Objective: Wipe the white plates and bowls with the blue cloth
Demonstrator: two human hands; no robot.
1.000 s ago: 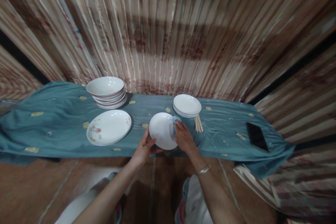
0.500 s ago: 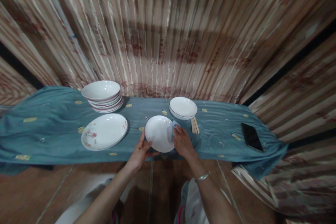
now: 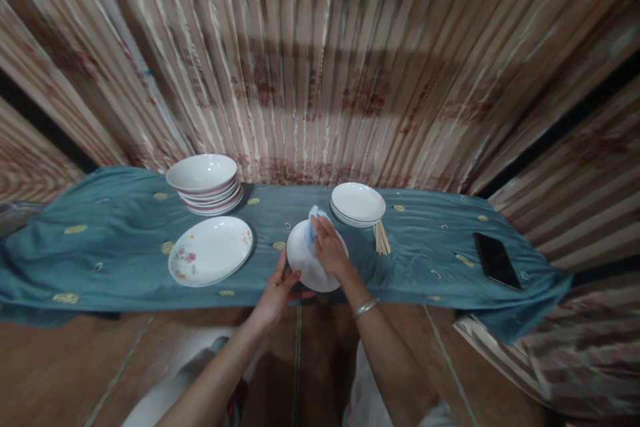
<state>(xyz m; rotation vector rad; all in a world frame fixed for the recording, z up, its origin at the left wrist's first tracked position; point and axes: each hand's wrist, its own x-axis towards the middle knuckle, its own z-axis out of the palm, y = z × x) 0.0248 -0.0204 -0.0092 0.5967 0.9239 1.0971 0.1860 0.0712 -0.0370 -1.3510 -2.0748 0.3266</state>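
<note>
Fingers of the left hand (image 3: 278, 288) grip the near-left edge of a round, glossy white plate with a thin dark rim (image 3: 301, 265), thumb on top, over the front of a blue-green patterned tablecloth (image 3: 125, 260). Close together, the right hand's (image 3: 331, 251) fingers hold a crumpled light blue cloth (image 3: 312, 227) against the plate's far part. Left of it lies an oval white floral plate (image 3: 215, 250); right, pale wooden sticks (image 3: 381, 239).
</note>
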